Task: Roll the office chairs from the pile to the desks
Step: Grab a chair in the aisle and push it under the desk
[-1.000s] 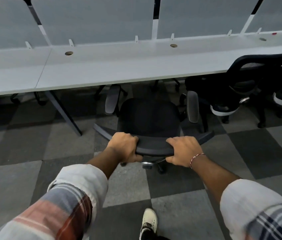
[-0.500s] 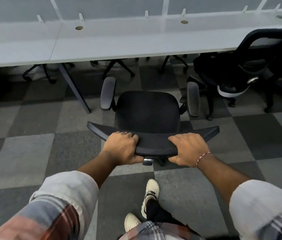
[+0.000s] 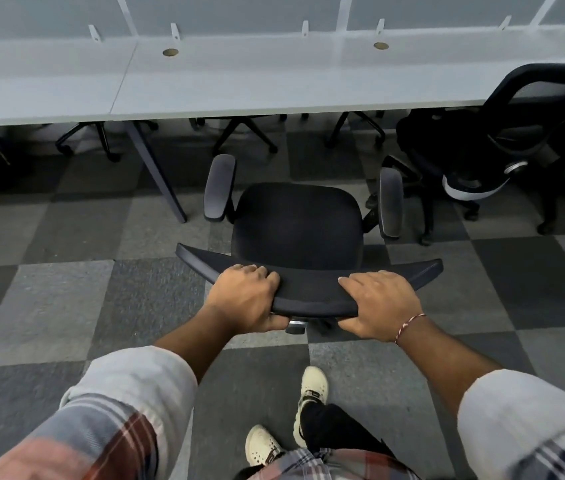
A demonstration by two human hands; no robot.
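1. While both hands gripped its back, the black office chair (image 3: 296,223) stood on the carpet just short of the desk (image 3: 239,81), its seat facing the desk's edge and not under it.
2. The left hand (image 3: 246,299) was curled over the backrest (image 3: 312,292), a wide, curved, matte bar, with the fingers on top and the thumb beneath.
3. The right hand (image 3: 381,306) clasped the same edge likewise, a thin red-and-white thread bracelet (image 3: 409,327) at its wrist.
4. The seat was a rounded fabric pad, flanked by two oblong grey armrests (image 3: 220,187).
5. The desk was a long, smooth, pale-grey top with round cable grommets (image 3: 170,52) and a slanted dark leg (image 3: 156,168).
6. Coarse carpet tiles (image 3: 66,289) made a light-and-dark grey check.
7. A second black chair (image 3: 516,133), its back an open curved frame, sat at the desk to the right.
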